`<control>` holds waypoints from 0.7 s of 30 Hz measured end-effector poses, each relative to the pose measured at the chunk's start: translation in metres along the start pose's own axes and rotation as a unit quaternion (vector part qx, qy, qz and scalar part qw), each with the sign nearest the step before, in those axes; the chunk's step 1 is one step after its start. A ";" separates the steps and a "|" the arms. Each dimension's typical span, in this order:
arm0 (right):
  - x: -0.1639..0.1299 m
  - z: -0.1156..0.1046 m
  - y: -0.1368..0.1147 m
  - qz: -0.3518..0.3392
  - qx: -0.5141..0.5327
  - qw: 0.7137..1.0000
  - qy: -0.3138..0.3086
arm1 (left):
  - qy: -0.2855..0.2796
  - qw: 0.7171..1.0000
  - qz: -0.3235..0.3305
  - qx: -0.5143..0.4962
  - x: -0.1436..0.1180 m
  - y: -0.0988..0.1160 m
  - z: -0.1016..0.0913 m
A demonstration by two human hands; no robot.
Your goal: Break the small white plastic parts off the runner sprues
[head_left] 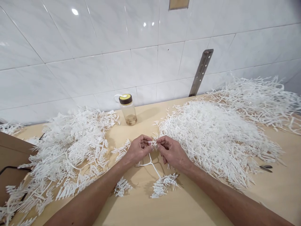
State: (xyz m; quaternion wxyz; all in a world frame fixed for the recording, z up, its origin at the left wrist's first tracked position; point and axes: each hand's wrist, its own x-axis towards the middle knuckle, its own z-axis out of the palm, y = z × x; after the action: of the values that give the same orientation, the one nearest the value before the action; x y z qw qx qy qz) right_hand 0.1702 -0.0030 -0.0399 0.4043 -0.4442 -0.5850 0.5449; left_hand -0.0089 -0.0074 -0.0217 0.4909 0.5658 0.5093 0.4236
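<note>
A white plastic branch, forked like an artificial plant stem, lies across the middle of the table with feathery white clusters at its ends. One of its clusters is between my two hands. My left hand is closed, thumb and fingers pinching this branch near the cluster. From the right, the closed fingertips of my right hand pinch at the same cluster; whether a separate small piece is in them is hidden. Below my hands, another frilled white cluster rests on the tabletop.
A heap of frilled white branches lies on the left, a big pile of thin white sprigs on the right. Behind stands a clear bottle with a dark lid. Small dark snips lie far right, a cardboard box far left.
</note>
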 end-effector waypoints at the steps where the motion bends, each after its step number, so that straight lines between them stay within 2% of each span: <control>1: 0.000 0.000 0.000 0.000 -0.003 1.000 -0.002 | -0.002 1.000 0.001 0.010 0.000 0.000 0.000; 6: -0.002 -0.001 -0.004 0.003 -0.008 1.000 -0.013 | -0.020 0.998 -0.011 0.051 0.001 -0.003 0.000; 14: -0.002 -0.001 -0.007 0.016 -0.042 0.999 -0.011 | -0.027 0.999 -0.011 -0.031 0.001 -0.005 -0.001; 17: -0.001 -0.002 -0.006 0.013 -0.057 0.998 -0.016 | -0.026 0.999 -0.021 -0.033 0.001 -0.005 -0.001; 21: -0.001 -0.003 -0.007 0.004 -0.061 0.998 -0.028 | -0.015 1.000 -0.002 -0.003 0.001 -0.007 0.001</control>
State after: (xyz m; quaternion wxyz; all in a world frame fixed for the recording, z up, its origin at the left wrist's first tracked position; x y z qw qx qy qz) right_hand 0.1731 -0.0026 -0.0327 0.3575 -0.4549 -0.6265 0.5222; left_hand -0.0091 -0.0066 -0.0291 0.5008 0.5695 0.5021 0.4156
